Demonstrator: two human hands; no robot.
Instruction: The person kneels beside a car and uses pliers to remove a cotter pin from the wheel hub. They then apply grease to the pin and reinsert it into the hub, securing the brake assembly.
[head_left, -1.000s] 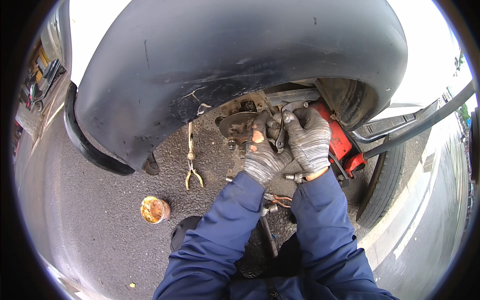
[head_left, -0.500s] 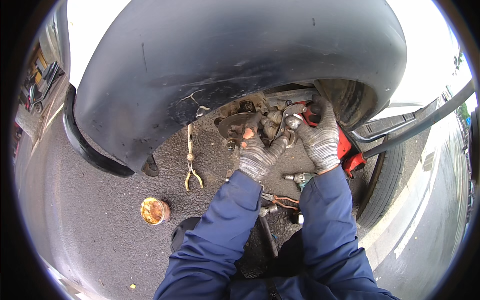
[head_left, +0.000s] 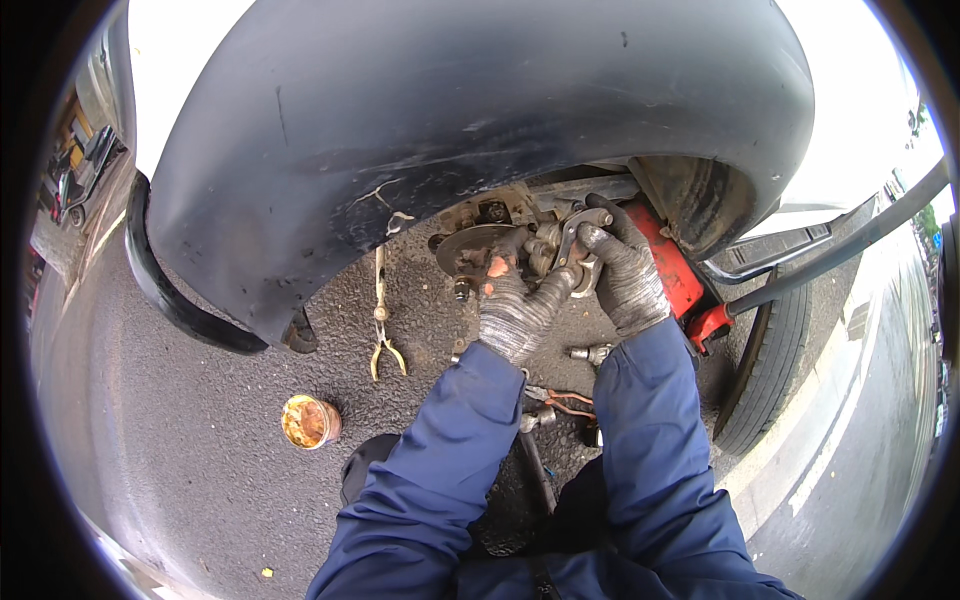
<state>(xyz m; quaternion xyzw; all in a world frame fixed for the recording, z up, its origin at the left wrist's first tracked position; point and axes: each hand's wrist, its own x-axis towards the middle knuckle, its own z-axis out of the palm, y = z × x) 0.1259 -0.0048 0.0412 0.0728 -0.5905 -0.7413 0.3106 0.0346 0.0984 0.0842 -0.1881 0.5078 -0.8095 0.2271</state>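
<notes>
My right hand (head_left: 625,265), in a striped, dirt-darkened glove, grips a grey curved metal piece (head_left: 572,240) with a rounded, bolt-like end. My left hand (head_left: 515,305), gloved alike with an orange patch on it, lies against the brake disc (head_left: 462,245) under the wheel arch. Its thumb reaches to the lower end of the metal piece. The fingers curl in beside the disc, and what they hold is hidden. Behind both hands are greasy axle and suspension parts (head_left: 540,243), partly covered.
A dark fender (head_left: 480,90) overhangs the hands. To the right are a red jack (head_left: 665,265) with a long handle and a tyre (head_left: 768,370). Yellow-handled pliers (head_left: 383,340) hang left, above a grease tub (head_left: 310,422). Several tools, including a hammer-like one (head_left: 537,450), lie between my arms.
My right hand has turned, and its fingers now close round the curved metal piece. A shiny rounded part by its thumb no longer shows. My left hand has barely moved.
</notes>
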